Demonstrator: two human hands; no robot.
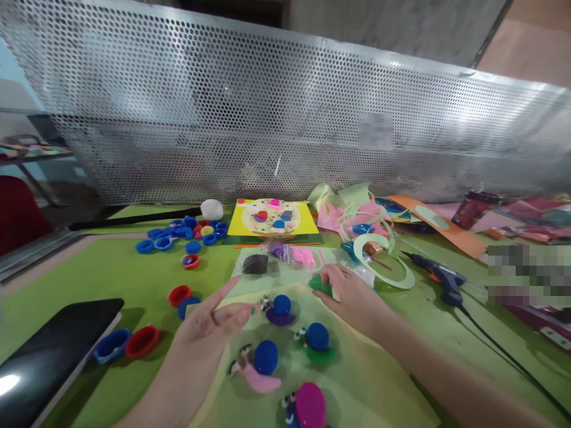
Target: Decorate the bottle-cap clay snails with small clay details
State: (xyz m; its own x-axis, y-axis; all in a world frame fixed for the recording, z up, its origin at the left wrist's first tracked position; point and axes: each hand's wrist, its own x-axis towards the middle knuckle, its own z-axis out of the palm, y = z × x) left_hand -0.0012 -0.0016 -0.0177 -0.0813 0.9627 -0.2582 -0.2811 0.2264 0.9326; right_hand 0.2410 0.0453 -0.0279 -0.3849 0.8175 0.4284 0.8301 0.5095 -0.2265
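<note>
My left hand (213, 324) rests on the light green paper sheet (357, 386) with its fingers stretched out, tips next to a purple clay snail with a blue cap shell (281, 309). My right hand (352, 294) lies palm down further right, its fingers curled over a lump of green clay (319, 284). Three more clay snails sit on the sheet: a pink one (261, 368), a green one (317, 343) and a blue one with a magenta cap (307, 407).
Blue and red bottle caps (182, 235) lie scattered at left, with a white clay ball (211, 209). A yellow card with a decorated disc (272, 219) sits behind. Bagged clay (289, 254), paper scraps (352, 214), a glue gun (441, 278) with cord, a black tablet (49, 356), a perforated metal screen (285, 119).
</note>
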